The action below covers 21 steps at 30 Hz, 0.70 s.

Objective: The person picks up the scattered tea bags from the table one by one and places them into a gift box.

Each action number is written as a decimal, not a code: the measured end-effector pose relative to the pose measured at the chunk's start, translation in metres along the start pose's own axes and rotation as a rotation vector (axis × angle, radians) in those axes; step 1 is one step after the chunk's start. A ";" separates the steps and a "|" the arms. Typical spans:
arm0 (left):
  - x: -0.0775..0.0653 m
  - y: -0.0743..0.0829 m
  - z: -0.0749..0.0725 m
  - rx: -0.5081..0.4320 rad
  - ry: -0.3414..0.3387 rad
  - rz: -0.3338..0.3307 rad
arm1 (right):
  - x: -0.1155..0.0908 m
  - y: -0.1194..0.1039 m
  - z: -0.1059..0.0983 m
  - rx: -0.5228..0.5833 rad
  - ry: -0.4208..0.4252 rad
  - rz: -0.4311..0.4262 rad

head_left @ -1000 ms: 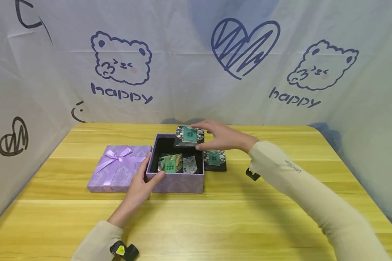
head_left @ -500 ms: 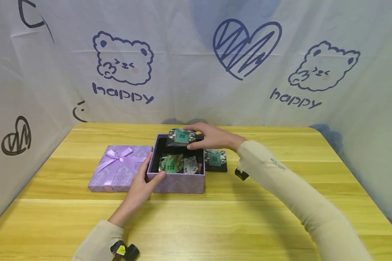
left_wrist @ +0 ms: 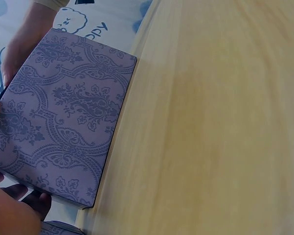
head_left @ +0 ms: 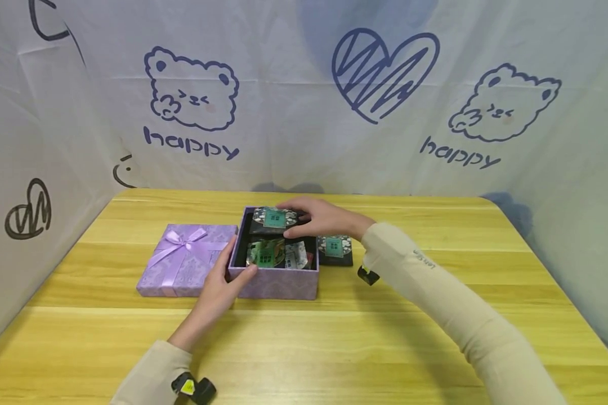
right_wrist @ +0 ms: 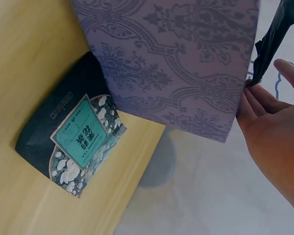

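Note:
The purple patterned gift box point(head_left: 278, 284) stands uncovered on the table, its dark inside showing. My left hand point(head_left: 223, 286) grips its front left corner, thumb at the front rim and fingers along the left side. With my right hand point(head_left: 324, 218) I pinch a black jasmine tea packet point(head_left: 269, 221) with a green label, at the back part of the box opening. In the right wrist view this packet point(right_wrist: 278, 39) hangs tilted from the fingers at the box's edge. Inside the box lie a green sachet point(head_left: 264, 254) and a pale sachet point(head_left: 296, 256).
Another black tea packet point(head_left: 336, 248) lies flat on the table against the box's right side. The purple lid point(head_left: 182, 264) with its ribbon bow lies left of the box. Behind the wooden table point(head_left: 334, 349) hangs a white cloth point(head_left: 284, 140) with drawings.
My right hand has moved left and down with the tea packet, from above the box's right back corner into the back of its opening. My left hand stays on the box.

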<state>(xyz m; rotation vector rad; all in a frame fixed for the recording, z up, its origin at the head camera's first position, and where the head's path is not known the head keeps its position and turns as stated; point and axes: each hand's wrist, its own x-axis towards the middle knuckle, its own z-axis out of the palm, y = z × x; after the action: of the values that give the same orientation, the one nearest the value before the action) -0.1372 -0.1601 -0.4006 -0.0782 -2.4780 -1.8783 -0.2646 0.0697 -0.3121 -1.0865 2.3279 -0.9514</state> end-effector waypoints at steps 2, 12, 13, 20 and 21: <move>0.000 0.000 0.000 -0.001 -0.002 0.001 | 0.001 0.000 0.002 -0.001 -0.007 0.005; 0.000 0.004 -0.002 0.005 -0.003 0.014 | 0.005 -0.003 0.005 -0.081 -0.042 0.044; 0.000 0.005 -0.002 0.004 -0.004 0.016 | 0.006 -0.003 0.005 -0.089 -0.045 0.046; -0.001 0.006 -0.002 0.018 -0.010 0.015 | 0.009 -0.002 0.009 -0.169 -0.044 0.050; -0.001 0.006 -0.002 0.019 -0.008 0.017 | 0.009 -0.003 0.009 -0.182 -0.044 0.052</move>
<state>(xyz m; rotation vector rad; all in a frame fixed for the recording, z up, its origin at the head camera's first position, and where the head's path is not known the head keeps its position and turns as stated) -0.1361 -0.1605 -0.3943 -0.1065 -2.4920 -1.8511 -0.2634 0.0575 -0.3171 -1.0976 2.4314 -0.7006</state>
